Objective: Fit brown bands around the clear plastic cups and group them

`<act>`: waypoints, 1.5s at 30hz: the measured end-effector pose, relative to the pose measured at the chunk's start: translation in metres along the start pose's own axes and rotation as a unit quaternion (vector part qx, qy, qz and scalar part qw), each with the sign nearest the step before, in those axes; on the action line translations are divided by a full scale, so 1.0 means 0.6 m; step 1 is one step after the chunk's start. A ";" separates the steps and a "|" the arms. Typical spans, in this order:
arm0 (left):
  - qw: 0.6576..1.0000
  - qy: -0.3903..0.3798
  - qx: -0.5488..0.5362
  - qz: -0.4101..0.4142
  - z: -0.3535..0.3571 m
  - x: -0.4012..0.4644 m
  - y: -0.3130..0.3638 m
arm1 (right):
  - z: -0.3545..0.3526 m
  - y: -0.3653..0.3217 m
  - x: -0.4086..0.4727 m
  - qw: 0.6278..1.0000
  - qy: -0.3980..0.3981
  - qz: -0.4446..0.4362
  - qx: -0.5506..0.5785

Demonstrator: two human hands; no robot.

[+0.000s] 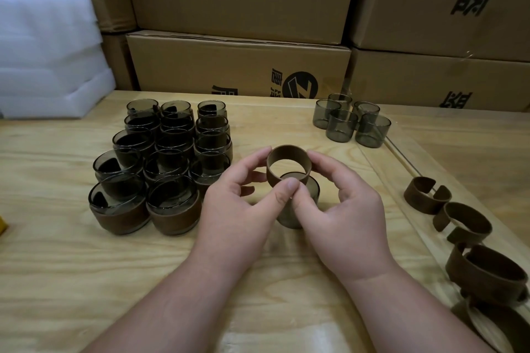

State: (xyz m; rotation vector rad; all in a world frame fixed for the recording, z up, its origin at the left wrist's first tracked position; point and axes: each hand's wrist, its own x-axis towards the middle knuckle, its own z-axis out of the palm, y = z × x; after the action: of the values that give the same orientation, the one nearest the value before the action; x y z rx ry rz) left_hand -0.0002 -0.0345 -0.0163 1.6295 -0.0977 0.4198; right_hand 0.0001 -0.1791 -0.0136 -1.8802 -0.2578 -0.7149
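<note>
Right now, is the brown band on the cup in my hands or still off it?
Off. Both hands, left and right, pinch the band above the cup's rim.

Banded cups [160, 163] left; bare cups [351, 120] far right; bands [459, 226] right.

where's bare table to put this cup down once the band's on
Bare wood lies near the front edge, below the banded cups and left of the forearms, and mid-table between the banded cups and the plain cups. The right side is crowded with loose bands. Both hands hold the band.
</note>
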 end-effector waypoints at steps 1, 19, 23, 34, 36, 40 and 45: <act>1.000 0.001 -0.001 0.001 0.000 0.000 0.002 | -0.001 0.001 0.000 1.000 0.000 0.008 0.004; 0.994 -0.031 0.108 -0.012 0.005 -0.004 0.007 | -0.004 0.013 -0.003 0.996 0.032 0.080 0.025; 0.993 -0.049 0.103 -0.040 0.005 0.000 0.004 | -0.008 0.012 0.001 0.993 0.016 0.110 0.030; 0.994 -0.054 0.092 -0.034 0.007 -0.006 -0.003 | -0.017 0.009 0.007 0.988 0.054 0.138 0.046; 0.994 -0.046 0.097 -0.030 0.007 -0.006 -0.001 | -0.015 0.004 0.006 0.986 0.049 0.152 0.055; 0.994 -0.031 0.102 -0.038 0.010 -0.006 0.004 | -0.011 0.003 0.004 0.985 0.041 0.148 0.075; 0.991 -0.021 0.119 -0.050 0.005 -0.006 0.005 | -0.006 0.004 0.003 0.989 0.027 0.122 0.082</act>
State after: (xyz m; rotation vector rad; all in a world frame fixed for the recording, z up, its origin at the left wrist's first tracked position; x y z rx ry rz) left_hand -0.0038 -0.0386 -0.0148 1.8707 0.0028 0.3288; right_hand 0.0014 -0.1838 -0.0135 -1.6976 -0.0473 -0.5599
